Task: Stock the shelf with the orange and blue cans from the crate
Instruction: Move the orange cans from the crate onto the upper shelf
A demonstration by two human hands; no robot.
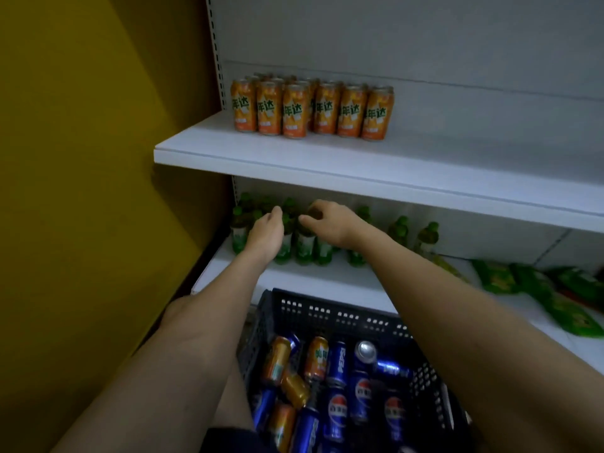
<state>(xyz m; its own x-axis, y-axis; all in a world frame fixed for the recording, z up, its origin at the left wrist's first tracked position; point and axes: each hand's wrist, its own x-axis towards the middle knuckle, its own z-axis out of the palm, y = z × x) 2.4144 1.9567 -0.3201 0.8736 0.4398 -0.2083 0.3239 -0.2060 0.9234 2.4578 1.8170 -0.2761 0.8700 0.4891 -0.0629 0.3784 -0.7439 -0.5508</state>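
Several orange cans [312,107] stand in rows at the left of the upper white shelf [359,168]. A dark plastic crate [340,313] at the bottom holds several orange cans [316,358] and blue cans [336,416] lying jumbled. Both my arms reach over the crate to the lower shelf. My left hand [266,232] is among the green bottles [305,246], thumb straight, with nothing plainly held. My right hand [328,220] curls its fingers and thumb round the top of one green bottle.
A yellow wall [81,158] stands on the left, next to the shelf upright. More green bottles [426,235] stand further right on the lower shelf [327,282], and green packets [555,299] lie flat at its right end. The right part of the upper shelf is bare.
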